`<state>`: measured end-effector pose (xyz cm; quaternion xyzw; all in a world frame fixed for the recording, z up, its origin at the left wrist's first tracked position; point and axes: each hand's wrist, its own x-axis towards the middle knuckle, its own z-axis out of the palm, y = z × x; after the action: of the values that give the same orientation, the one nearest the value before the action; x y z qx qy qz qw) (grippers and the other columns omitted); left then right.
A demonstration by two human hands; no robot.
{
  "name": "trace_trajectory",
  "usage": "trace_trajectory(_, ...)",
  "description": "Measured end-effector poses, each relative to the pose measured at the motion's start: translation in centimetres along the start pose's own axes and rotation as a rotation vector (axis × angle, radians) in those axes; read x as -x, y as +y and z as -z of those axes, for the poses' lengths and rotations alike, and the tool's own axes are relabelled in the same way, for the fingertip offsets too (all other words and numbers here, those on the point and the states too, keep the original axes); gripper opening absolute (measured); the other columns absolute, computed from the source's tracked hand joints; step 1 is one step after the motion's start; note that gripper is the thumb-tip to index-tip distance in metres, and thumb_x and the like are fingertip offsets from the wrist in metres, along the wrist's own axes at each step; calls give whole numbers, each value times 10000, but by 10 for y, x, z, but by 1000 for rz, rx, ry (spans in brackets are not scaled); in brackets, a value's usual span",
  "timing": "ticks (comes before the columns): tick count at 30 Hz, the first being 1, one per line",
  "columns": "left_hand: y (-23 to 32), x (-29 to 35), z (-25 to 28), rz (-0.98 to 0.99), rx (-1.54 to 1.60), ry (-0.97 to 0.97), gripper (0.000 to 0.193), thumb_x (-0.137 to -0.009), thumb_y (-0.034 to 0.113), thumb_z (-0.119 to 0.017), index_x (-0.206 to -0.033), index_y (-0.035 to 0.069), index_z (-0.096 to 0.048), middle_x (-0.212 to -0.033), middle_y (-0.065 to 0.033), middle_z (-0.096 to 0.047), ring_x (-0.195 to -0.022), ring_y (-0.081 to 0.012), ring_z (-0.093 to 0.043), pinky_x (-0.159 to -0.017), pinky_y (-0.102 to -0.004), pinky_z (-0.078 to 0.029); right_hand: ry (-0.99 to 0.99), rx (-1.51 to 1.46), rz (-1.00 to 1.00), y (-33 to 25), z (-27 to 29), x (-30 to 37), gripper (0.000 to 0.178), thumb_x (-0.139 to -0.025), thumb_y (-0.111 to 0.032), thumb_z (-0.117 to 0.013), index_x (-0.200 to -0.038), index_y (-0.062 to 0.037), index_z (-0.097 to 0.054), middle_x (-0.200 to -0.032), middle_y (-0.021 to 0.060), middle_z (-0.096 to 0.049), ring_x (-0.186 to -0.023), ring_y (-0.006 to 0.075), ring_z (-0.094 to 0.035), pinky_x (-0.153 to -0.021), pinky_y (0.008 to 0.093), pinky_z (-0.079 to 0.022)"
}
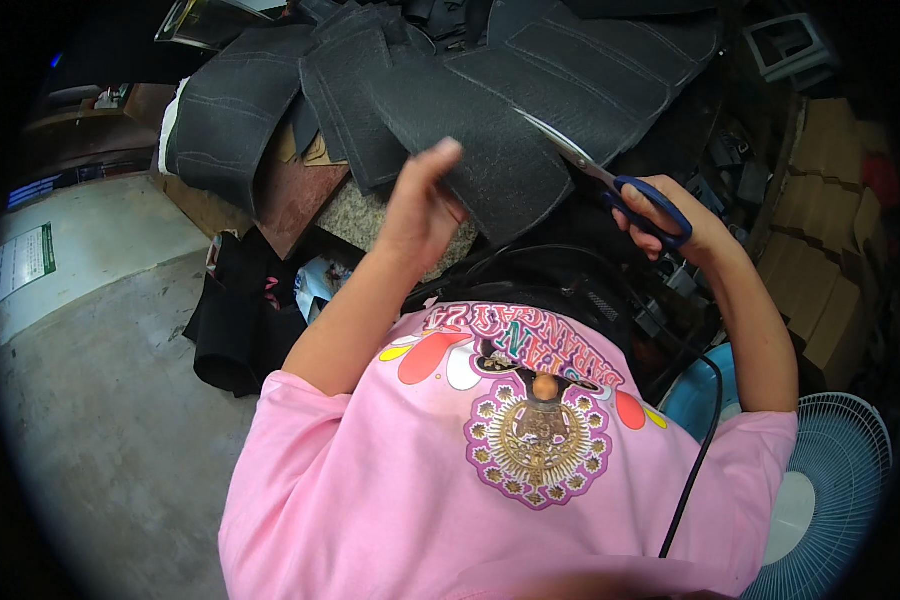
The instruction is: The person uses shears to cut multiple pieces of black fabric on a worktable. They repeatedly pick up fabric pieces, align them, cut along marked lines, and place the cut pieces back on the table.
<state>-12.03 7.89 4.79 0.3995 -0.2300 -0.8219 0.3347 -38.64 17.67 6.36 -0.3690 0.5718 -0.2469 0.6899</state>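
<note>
The left hand point(425, 205) lies close to 12 o'clock, its forearm slanting up toward 1 o'clock. It is partly open: the thumb stands up and apart, while the fingers curl toward the edge of a wide, dark grey-black, textured flexible sheet point(505, 185). Some fingers are hidden, so I cannot tell whether they grip the sheet.

The right hand point(660, 215) is at 2 o'clock, its elbow bent and its forearm angled toward 11 o'clock. Its fingers are closed around the handles of a pair of scissors with dark blue loops and silver metal blades point(590, 165). The blades point toward 10 o'clock, their tip over the dark material; whether they touch it is unclear.

The sheet sits just above centre, at 12 o'clock, between the hands. More black pieces with pale stitch-like lines point(235, 110) spread toward 11 o'clock. Folded brown cardboard point(820, 230) stands near 3 o'clock, and a round, pale blue fan point(840, 490) at 4 o'clock.
</note>
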Motion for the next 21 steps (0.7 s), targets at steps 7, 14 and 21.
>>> trace_trajectory(7, 4, -5, 5, -132, -150, 50, 454, -811, -63, -504, -1240, 19, -382, -1170, -142, -522, -1033, -245, -584, -882, -372, -520, -138, -64, 22, -2, -5, -5, 582, -896, -594, -419, -782, -54, -604, -554, 11, -578, -495, 80, -545, -529, 218, -443)
trace_trajectory(14, -3, 15, -7, -73, -176, 14, 422, -818, -51, -516, -1224, 1, -414, -1122, -124, -563, -1024, -230, -589, -888, -359, -507, -176, 15, 38, -10, -11, -17, 566, -905, -609, -371, -824, -96, -596, -608, 17, -590, -572, 87, -544, -546, 209, -365)
trace_trajectory(21, -2, 22, -8, -34, -38, -3, 383, -815, -56, -517, -1189, 1, -460, -1113, -123, -579, -1013, -216, -595, -892, -363, -506, -321, -11, 188, -1, -21, -30, 591, -901, -634, -332, -904, -96, -577, -702, 30, -587, -693, 102, -529, -665, 228, -374)
